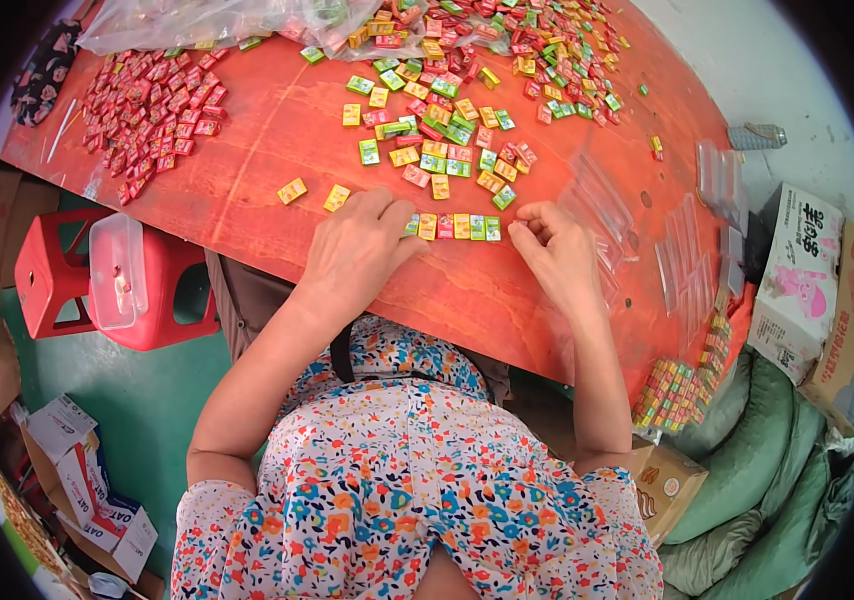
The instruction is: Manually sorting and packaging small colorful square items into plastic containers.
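Observation:
On the red table in front of me, several tiny flat boxes in green, yellow and red stand side by side in a short row (452, 227). My left hand (347, 245) is at its left end. Thumb and index finger close around a small green box (411, 225) there, partly hidden by the fingers. At the other end, my right hand (559, 255) is bent, thumb and index fingertip slightly apart, with nothing seen between them. It sits just right of the last green box (493, 228). Two loose yellow boxes (292, 190) lie beyond my left hand.
A mixed pile of small boxes (437, 130) spreads beyond the row. Red ones (152, 115) are heaped at left. Clear plastic trays (682, 250) lie at right, near stacked box blocks (669, 395). A red stool (152, 300) holds a clear container (117, 270).

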`<act>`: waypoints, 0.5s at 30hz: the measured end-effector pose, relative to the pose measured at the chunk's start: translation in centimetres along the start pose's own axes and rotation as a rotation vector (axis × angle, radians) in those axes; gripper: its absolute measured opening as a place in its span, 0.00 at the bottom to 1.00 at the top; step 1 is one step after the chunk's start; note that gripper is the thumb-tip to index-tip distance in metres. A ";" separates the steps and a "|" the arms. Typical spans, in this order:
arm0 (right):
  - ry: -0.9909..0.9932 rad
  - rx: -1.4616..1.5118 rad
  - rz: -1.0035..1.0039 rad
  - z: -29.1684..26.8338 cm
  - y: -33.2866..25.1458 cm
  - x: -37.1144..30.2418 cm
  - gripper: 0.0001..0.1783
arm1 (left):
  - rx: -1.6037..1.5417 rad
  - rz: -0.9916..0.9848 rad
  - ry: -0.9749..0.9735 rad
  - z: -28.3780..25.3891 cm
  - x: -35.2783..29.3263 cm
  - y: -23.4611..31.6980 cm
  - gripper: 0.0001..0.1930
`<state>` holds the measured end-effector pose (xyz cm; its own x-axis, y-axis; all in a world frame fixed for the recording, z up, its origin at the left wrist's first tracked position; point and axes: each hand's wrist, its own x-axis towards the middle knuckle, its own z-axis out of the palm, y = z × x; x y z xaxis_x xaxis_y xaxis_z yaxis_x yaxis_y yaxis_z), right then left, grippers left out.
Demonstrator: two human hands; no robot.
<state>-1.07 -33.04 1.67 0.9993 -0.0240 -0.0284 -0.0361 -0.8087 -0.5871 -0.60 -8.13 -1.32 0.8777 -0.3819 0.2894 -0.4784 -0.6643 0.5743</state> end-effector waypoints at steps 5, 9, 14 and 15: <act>-0.022 0.045 -0.029 0.0 0.2 0.0 0.11 | 0.037 -0.002 -0.002 0.1 0.0 0.1 0.17; -0.036 0.016 -0.131 -1.0 1.0 0.0 0.13 | 0.020 -0.006 -0.020 -0.2 -0.2 0.0 0.19; -0.115 -0.031 -0.401 -1.7 1.3 -0.2 0.18 | -0.027 -0.005 -0.066 -0.7 -0.1 -0.2 0.25; -0.123 -0.057 -0.466 -1.7 1.1 -0.2 0.19 | -0.027 -0.005 -0.066 -0.8 0.1 -0.2 0.25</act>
<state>-1.30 -34.93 2.36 0.9003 0.4154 0.1300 0.4193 -0.7477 -0.5148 -0.44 -7.55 -0.83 0.8761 -0.4204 0.2361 -0.4722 -0.6491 0.5964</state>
